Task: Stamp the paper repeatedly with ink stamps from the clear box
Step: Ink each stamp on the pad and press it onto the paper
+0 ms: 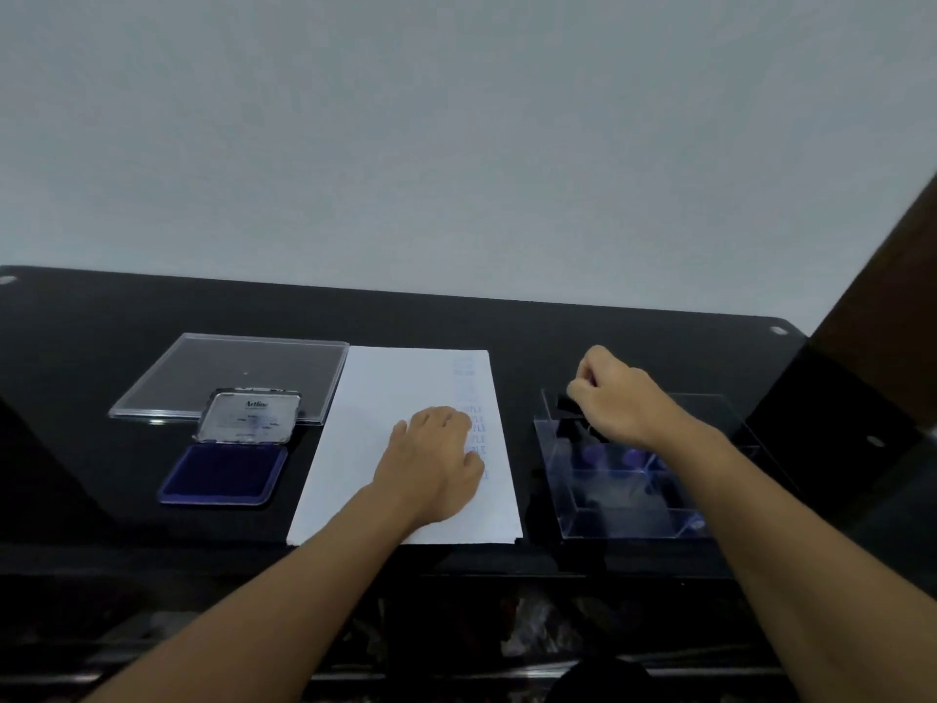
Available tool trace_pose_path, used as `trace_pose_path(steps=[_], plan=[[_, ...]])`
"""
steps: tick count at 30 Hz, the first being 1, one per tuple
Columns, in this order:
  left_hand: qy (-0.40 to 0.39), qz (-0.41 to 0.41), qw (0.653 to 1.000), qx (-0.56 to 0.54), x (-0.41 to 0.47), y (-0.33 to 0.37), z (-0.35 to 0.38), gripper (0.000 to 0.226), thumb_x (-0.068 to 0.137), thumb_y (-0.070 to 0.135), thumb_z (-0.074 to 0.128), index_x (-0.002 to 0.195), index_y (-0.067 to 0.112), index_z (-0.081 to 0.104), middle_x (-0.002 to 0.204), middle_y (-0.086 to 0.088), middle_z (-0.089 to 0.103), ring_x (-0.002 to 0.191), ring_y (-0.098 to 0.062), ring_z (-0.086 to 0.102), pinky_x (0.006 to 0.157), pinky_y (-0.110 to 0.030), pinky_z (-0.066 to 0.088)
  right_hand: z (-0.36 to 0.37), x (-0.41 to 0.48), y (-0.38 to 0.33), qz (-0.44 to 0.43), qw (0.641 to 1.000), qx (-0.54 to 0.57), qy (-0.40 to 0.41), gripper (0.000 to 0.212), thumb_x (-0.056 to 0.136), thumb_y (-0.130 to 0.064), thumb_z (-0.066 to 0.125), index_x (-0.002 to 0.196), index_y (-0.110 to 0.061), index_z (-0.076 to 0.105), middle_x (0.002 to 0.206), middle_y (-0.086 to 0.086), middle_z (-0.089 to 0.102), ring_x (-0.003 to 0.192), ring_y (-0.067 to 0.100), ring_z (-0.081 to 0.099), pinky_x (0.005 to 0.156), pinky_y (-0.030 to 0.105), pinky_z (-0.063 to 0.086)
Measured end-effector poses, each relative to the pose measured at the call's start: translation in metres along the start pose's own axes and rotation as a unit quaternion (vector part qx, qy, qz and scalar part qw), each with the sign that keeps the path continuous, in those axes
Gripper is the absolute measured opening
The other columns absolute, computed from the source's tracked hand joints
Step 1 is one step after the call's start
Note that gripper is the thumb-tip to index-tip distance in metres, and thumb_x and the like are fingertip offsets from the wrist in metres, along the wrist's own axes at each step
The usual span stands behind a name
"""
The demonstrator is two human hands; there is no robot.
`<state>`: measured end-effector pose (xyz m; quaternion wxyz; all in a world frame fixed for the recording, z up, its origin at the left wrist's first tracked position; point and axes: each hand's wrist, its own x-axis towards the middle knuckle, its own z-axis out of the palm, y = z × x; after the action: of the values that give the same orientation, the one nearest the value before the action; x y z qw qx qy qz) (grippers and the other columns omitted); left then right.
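Paper (375,398) lies flat in the middle of the dark table (76,398), its long axis running away from the person. A column of faint blue stamp marks (472,393) runs down its right margin, so the stamping looks well started, with most of the sheet unmarked. The left hand (436,459) rests on the lower right part of the sheet, palm down and fingers laid loosely flat, covering part of that column and apparently pinning the paper in place.

Just to the right of the sheet stands the clear box (623,520), with purple-topped stamps (593,456) inside it. The right hand (618,403) hangs over the box's far left corner with its fingers curled tightly inward. A small dark piece (568,402) shows just under the fingertips and may be a stamp, but whether the hand grips it cannot be told from this view.

The open ink pad (223,474), its metal lid (251,418) tipped up behind it, sits on the far side of the paper from the box, with a clear flat lid (228,372) beyond. That layout decides the coming move: the pad lies well to the left of the right hand, so inking would likely mean reaching across the sheet and over the left hand. The left hand is nearer the pad but occupied.
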<state>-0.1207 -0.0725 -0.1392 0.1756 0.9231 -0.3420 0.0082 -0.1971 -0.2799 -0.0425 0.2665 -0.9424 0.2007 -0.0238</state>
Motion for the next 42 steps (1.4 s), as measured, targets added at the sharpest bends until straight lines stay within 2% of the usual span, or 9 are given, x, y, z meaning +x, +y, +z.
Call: trace_pose_path(steps=[5, 13, 20, 26, 30, 32, 34, 39, 42], plan=[[-0.023, 0.015, 0.999, -0.031, 0.011, 0.03, 0.011, 0.044, 0.099, 0.035, 0.041, 0.139, 0.018, 0.046, 0.147, 0.002, 0.044, 0.134, -0.018, 0.038, 0.114, -0.039, 0.03, 0.014, 0.002, 0.014, -0.003, 1.0, -0.022, -0.005, 0.008, 0.098, -0.028, 0.047, 0.091, -0.023, 0.047, 0.089, 0.005, 0.063, 0.078, 0.024, 0.059, 0.074, 0.045, 0.052], [-0.002, 0.048, 0.998, -0.035, 0.018, 0.044, 0.028, 0.036, 0.096, 0.036, 0.041, 0.125, 0.018, 0.054, 0.133, 0.005, 0.053, 0.124, -0.016, 0.043, 0.107, -0.037, 0.034, 0.023, 0.009, 0.017, -0.028, 0.995, -0.097, -0.016, 0.014, 0.097, -0.033, 0.058, 0.099, -0.025, 0.046, 0.092, -0.003, 0.057, 0.08, 0.018, 0.056, 0.073, 0.04, 0.052], [0.014, 0.054, 0.998, -0.032, 0.017, 0.04, 0.029, 0.037, 0.096, 0.036, 0.042, 0.127, 0.019, 0.054, 0.135, 0.005, 0.053, 0.124, -0.015, 0.044, 0.108, -0.036, 0.035, 0.018, 0.019, 0.018, -0.03, 0.992, -0.099, -0.077, 0.02, 0.093, -0.035, 0.068, 0.103, -0.025, 0.055, 0.106, -0.002, 0.059, 0.094, 0.018, 0.059, 0.087, 0.04, 0.055], [0.019, 0.057, 0.998, -0.028, 0.018, 0.039, 0.027, 0.038, 0.098, 0.035, 0.043, 0.13, 0.018, 0.052, 0.139, 0.004, 0.05, 0.127, -0.015, 0.042, 0.11, -0.037, 0.035, 0.005, 0.022, 0.019, -0.025, 0.99, -0.058, -0.124, 0.022, 0.088, -0.031, 0.073, 0.107, -0.023, 0.063, 0.104, -0.003, 0.065, 0.092, 0.015, 0.064, 0.085, 0.036, 0.057], [0.021, 0.059, 0.998, -0.029, 0.017, 0.038, 0.027, 0.039, 0.098, 0.035, 0.042, 0.131, 0.018, 0.052, 0.14, 0.004, 0.051, 0.127, -0.015, 0.043, 0.11, -0.037, 0.035, -0.001, 0.023, 0.019, -0.012, 0.988, -0.033, -0.15, 0.013, 0.088, -0.018, 0.073, 0.098, -0.022, 0.066, 0.097, 0.003, 0.071, 0.069, 0.015, 0.062, 0.055, 0.028, 0.052], [0.02, 0.059, 0.998, -0.027, 0.017, 0.038, 0.026, 0.039, 0.098, 0.036, 0.042, 0.132, 0.019, 0.051, 0.14, 0.004, 0.05, 0.127, -0.014, 0.043, 0.11, -0.036, 0.035, -0.001, 0.023, 0.019, -0.004, 0.989, -0.024, -0.148, 0.012, 0.088, -0.017, 0.075, 0.096, -0.02, 0.067, 0.094, 0.004, 0.072, 0.063, 0.015, 0.059, 0.051, 0.026, 0.048], [0.018, 0.059, 0.998, -0.026, 0.016, 0.039, 0.025, 0.039, 0.099, 0.036, 0.043, 0.133, 0.019, 0.05, 0.142, 0.005, 0.049, 0.129, -0.014, 0.042, 0.111, -0.035, 0.034, 0.001, 0.024, 0.018, 0.003, 0.99, -0.014, -0.138, 0.01, 0.086, -0.015, 0.077, 0.092, -0.019, 0.07, 0.088, 0.003, 0.072, 0.061, 0.014, 0.057, 0.051, 0.026, 0.047], [0.025, 0.062, 0.997, -0.03, 0.017, 0.039, 0.02, 0.038, 0.098, 0.034, 0.044, 0.132, 0.018, 0.051, 0.142, 0.003, 0.049, 0.128, -0.015, 0.042, 0.11, -0.034, 0.034, 0.008, 0.026, 0.015, 0.004, 0.991, -0.05, -0.122, 0.004, 0.086, -0.012, 0.076, 0.085, -0.016, 0.076, 0.089, 0.003, 0.075, 0.083, 0.015, 0.067, 0.068, 0.025, 0.054], [0.022, 0.061, 0.997, -0.033, 0.017, 0.04, 0.015, 0.039, 0.098, 0.032, 0.043, 0.134, 0.017, 0.05, 0.143, 0.003, 0.048, 0.13, -0.015, 0.04, 0.111, -0.034, 0.033, 0.009, 0.025, 0.015, 0.006, 0.993, -0.044, -0.105, 0.003, 0.088, -0.014, 0.074, 0.087, -0.016, 0.076, 0.089, 0.002, 0.075, 0.082, 0.013, 0.067, 0.063, 0.021, 0.05]])
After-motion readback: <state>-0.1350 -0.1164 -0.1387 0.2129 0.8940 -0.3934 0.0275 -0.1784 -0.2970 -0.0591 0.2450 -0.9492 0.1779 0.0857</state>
